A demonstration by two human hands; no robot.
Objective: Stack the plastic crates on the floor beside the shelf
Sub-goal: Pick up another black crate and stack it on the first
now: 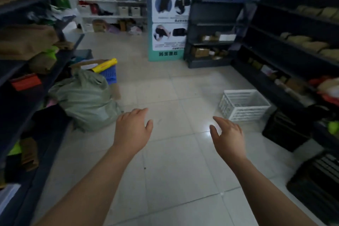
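A white slatted plastic crate stands upright on the tiled floor at the right, close to the dark shelf. Just behind it to the right sits a black crate, and another black crate is at the lower right edge. A blue crate stands at the left, filled with things. My left hand and my right hand are stretched out over the floor, fingers apart, holding nothing. The right hand is a short way left of the white crate, not touching it.
A stuffed green bag lies on the floor at the left against a dark shelf full of clothes. A teal poster stand and more shelving stand at the back. Tiled floor stretches between the shelves.
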